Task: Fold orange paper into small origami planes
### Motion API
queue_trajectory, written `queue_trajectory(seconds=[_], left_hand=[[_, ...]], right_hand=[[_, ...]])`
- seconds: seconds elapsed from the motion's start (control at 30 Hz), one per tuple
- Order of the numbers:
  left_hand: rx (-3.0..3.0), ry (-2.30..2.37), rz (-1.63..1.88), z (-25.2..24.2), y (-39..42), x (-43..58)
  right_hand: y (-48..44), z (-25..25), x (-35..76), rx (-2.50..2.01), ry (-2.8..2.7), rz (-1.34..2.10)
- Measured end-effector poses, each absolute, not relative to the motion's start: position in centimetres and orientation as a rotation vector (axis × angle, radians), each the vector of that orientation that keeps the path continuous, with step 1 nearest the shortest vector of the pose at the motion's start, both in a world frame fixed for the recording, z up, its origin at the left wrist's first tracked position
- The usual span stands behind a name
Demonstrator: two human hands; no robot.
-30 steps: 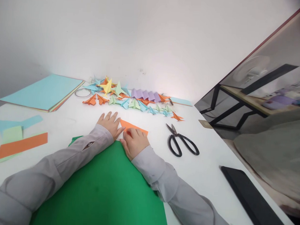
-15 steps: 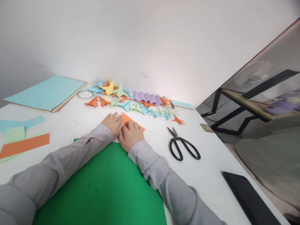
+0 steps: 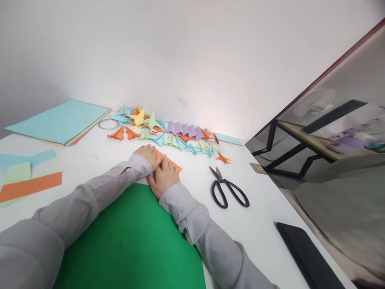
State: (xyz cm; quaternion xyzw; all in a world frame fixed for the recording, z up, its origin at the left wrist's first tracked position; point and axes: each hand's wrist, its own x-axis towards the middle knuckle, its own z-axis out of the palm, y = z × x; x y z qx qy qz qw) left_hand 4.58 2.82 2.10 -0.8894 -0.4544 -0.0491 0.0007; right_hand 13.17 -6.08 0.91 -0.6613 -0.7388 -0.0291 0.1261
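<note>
Green, a large flat sheet of smooth paper or card (image 3: 132,243) is lying nearest the person. Just beyond its far edge, a bare left hand (image 3: 148,155) and a bare right hand (image 3: 163,177) are meeting over a small bright-orange piece of paper (image 3: 159,153), which is resting on the white tabletop (image 3: 255,231). Both hands are bending over it; whether either is pinching it I cannot tell, the fingers hiding too much. I'm judging it feather-light, stiff enough for keeping a crease but easily torn or crumpled; steadying one end while holding the other by its edge looks safest. Right of the green sheet's far end, black-handled metal scissors (image 3: 220,179) are lying apart from the hands. Farther beyond the sheet, small multicoloured folded paper shapes (image 3: 171,140) are clustering before a purple zigzag-folded strip (image 3: 185,130).
</note>
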Motion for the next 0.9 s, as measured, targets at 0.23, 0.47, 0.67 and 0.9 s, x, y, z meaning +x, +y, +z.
queue_trajectory(seconds=[0.23,0.47,0.67,0.9], left_hand=[[-2.890,-1.523,-0.140,1.8,4.8,2.7],[-2.946,-1.493,-0.328,1.0,5.5,1.6],[-2.929,-1.447,-0.437,0.4,5.6,1.3],[-2.909,-1.505,-0.473,0.3,5.8,1.4]], right_hand=[[-7.6,0.6,13.8,-1.863,-2.172,-0.006],[-10.2,1.3,14.7,-1.827,-2.225,0.046],[-5.3,3.4,15.3,-1.907,-2.211,-0.002],[0.1,1.8,13.6,-2.019,-2.245,-0.224]])
